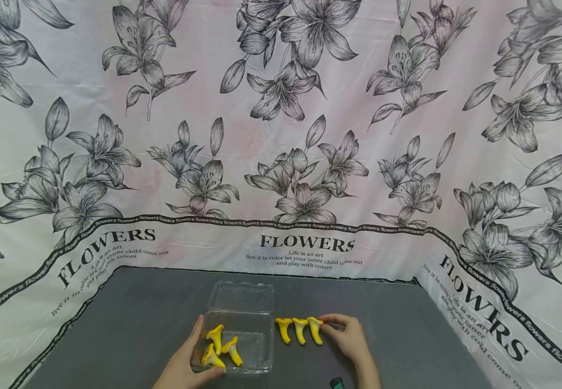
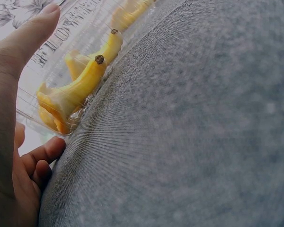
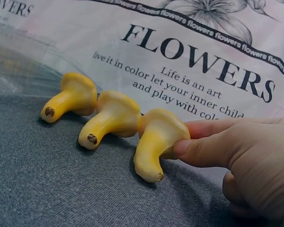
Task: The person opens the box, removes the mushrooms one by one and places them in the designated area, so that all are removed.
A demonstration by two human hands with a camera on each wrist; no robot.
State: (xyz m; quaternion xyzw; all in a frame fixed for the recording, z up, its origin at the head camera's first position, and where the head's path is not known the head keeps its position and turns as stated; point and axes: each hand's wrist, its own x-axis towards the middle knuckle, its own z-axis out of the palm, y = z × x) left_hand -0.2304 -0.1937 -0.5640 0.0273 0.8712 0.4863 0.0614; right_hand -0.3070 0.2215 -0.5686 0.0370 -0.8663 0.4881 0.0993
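Three yellow chanterelle mushrooms stand in a row to the right of a clear plastic clamshell box [image 1: 256,369]. My right hand [image 1: 349,334] pinches the cap edge of the rightmost chanterelle [image 3: 156,142] between thumb and fingers. Beside it are the middle chanterelle [image 3: 111,116] and the left chanterelle [image 3: 72,97], caps side by side, stems toward me. My left hand [image 1: 187,356] holds the box at its near left corner, thumb along the front and fingers along the left side. Three more chanterelles [image 1: 232,351] lie in the left part of the box, whose lid [image 1: 241,298] is folded back.
The dark grey tabletop [image 1: 154,308] runs back to a white flower-printed cloth [image 1: 305,259], which rises behind it and along both sides. A small dark green and black object [image 1: 337,383] lies at the near edge, close to my right forearm.
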